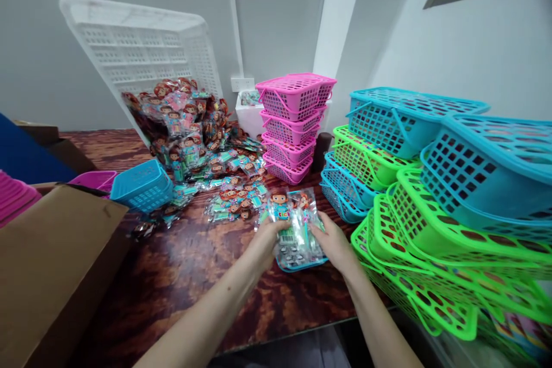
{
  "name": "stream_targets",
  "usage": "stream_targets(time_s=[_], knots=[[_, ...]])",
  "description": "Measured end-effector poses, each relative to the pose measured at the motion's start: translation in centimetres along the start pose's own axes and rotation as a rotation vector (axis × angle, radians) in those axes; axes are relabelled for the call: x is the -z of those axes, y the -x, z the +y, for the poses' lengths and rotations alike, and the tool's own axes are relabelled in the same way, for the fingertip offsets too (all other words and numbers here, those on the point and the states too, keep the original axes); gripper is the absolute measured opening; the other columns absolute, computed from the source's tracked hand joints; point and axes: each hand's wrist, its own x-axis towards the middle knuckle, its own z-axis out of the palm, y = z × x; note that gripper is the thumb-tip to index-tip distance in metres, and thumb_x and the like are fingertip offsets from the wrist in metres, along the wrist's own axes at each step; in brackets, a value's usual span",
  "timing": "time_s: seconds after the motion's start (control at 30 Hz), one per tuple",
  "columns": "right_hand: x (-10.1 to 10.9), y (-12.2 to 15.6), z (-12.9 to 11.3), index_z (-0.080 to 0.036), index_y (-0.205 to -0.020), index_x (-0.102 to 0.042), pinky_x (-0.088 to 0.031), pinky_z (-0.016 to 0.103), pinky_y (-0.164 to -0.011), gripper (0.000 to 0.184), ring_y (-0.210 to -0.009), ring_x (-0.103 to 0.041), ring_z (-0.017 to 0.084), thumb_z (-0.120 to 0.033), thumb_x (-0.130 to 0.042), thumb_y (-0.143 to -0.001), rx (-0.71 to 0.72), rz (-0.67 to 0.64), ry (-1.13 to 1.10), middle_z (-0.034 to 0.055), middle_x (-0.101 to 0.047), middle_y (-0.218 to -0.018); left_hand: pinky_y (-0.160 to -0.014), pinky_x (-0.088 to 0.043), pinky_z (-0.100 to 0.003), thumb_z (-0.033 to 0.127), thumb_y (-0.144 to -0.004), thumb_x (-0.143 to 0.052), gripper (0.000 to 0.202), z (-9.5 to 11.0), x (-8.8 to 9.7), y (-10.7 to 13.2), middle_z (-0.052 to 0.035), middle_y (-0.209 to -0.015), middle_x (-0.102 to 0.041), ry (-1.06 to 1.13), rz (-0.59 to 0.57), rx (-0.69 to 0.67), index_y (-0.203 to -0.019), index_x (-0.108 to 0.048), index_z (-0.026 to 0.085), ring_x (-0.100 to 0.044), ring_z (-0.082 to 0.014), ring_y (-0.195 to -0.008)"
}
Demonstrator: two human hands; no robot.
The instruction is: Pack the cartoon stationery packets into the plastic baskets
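Note:
My left hand (pixel 266 240) and my right hand (pixel 333 241) both grip a bunch of clear plastic toy packets (pixel 291 214) printed with cartoon children. The bunch stands upright in a small blue basket (pixel 302 264) on the dark wood-grain table (pixel 194 276). My left hand's fingers curl round the left side of the packets and my right hand's fingers close on the right side. A big heap of the same packets (pixel 202 144) spills across the table behind, out of a tipped white crate (pixel 138 52).
A stack of pink baskets (pixel 293 126) stands at the back centre. Green and blue baskets (pixel 431 184) are piled high on the right. One blue basket (pixel 144 185) lies on its side at left, next to a brown cardboard box (pixel 52 259) and more pink baskets (pixel 15 195).

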Motion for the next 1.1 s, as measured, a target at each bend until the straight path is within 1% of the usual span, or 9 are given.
stream_targets(time_s=[0.13,0.23,0.33,0.43,0.57,0.73,0.87,1.03,1.1], knots=[[0.1,0.3,-2.1,-0.016,-0.119,-0.062,-0.046,0.033,-0.072,0.031,-0.086,-0.069,0.027,-0.022,-0.046,-0.093,0.003,-0.041,0.441,0.0135,-0.074,-0.095,-0.067,-0.054,-0.03,0.018,-0.053,-0.084,0.038,0.0,-0.6,0.3,-0.0047,-0.075,-0.072,-0.002,-0.023,-0.02,-0.086,-0.064,0.013,-0.066,-0.0181,-0.062],[0.2,0.3,-3.4,-0.016,-0.11,-0.065,-0.046,0.033,-0.074,0.025,-0.095,-0.065,0.028,-0.019,-0.046,-0.094,0.084,-0.033,0.66,0.0144,-0.07,-0.1,-0.066,-0.054,-0.031,0.018,-0.054,-0.084,0.039,0.0,-0.9,0.5,-0.0048,-0.074,-0.072,-0.016,-0.026,-0.014,-0.087,-0.064,0.013,-0.065,-0.018,-0.06],[-0.2,0.3,-3.6,-0.012,-0.124,-0.061,-0.047,0.034,-0.077,0.033,-0.105,-0.06,0.03,-0.021,-0.049,-0.094,0.135,0.067,0.756,0.0163,-0.064,-0.11,-0.067,-0.054,-0.031,0.018,-0.058,-0.081,0.04,-0.2,-0.8,0.3,-0.0041,-0.077,-0.072,-0.024,0.003,-0.025,-0.093,-0.062,0.014,-0.065,-0.0179,-0.062],[-0.6,0.7,-2.8,-0.008,-0.139,-0.049,-0.048,0.037,-0.075,0.046,-0.1,-0.059,0.03,-0.02,-0.046,-0.095,0.166,0.15,0.765,0.0176,-0.061,-0.11,-0.069,-0.054,-0.031,0.013,-0.059,-0.076,0.046,-0.5,-0.7,-0.4,-0.0017,-0.079,-0.07,-0.036,0.052,-0.052,-0.101,-0.059,0.016,-0.064,-0.0168,-0.063],[-0.4,1.6,-1.5,-0.014,-0.123,-0.064,-0.048,0.041,-0.08,0.036,-0.097,-0.057,0.031,-0.016,-0.041,-0.096,0.233,0.199,0.747,0.0172,-0.062,-0.108,-0.071,-0.053,-0.03,0.006,-0.058,-0.074,0.063,-1.3,-0.8,-0.9,0.0001,-0.082,-0.069,-0.06,0.104,-0.108,-0.117,-0.052,0.019,-0.064,-0.016,-0.066],[-0.3,2.1,-1.3,-0.014,-0.137,-0.056,-0.038,0.05,-0.106,0.042,-0.133,-0.041,0.033,-0.028,-0.038,-0.101,0.413,0.217,0.548,0.0171,-0.052,-0.142,-0.079,-0.053,-0.031,0.006,-0.06,-0.076,0.081,-2.0,-1.2,-0.9,-0.0026,-0.098,-0.07,-0.073,0.112,-0.173,-0.132,-0.045,0.023,-0.066,-0.0172,-0.079],[-1.5,2.3,-1.9,-0.028,-0.149,-0.041,-0.029,0.053,-0.115,0.047,-0.145,-0.029,0.028,-0.032,-0.039,-0.102,0.519,0.007,0.431,0.0034,-0.039,-0.157,-0.091,-0.05,-0.033,0.02,-0.069,-0.077,0.067,-1.5,-1.1,-0.7,-0.0059,-0.113,-0.069,-0.071,0.08,-0.158,-0.131,-0.051,0.025,-0.067,-0.0211,-0.1],[-2.2,2.4,-2.2,-0.03,-0.148,-0.043,-0.029,0.057,-0.114,0.049,-0.145,-0.029,0.031,-0.038,-0.045,-0.1,0.445,-0.072,0.46,0.0018,-0.036,-0.158,-0.095,-0.049,-0.037,0.022,-0.071,-0.074,0.044,-0.5,0.2,0.5,-0.0092,-0.107,-0.072,-0.157,-0.008,-0.132,-0.115,-0.064,0.02,-0.066,-0.0275,-0.106],[-2.0,2.4,-2.4,-0.032,-0.147,-0.044,-0.029,0.059,-0.113,0.049,-0.145,-0.029,0.032,-0.038,-0.047,-0.099,0.456,-0.091,0.474,0.0015,-0.036,-0.158,-0.094,-0.048,-0.036,0.02,-0.074,-0.07,0.035,-0.3,1.1,1.3,-0.0089,-0.104,-0.072,-0.399,-0.027,-0.232,-0.109,-0.066,0.021,-0.065,-0.0277,-0.107]])
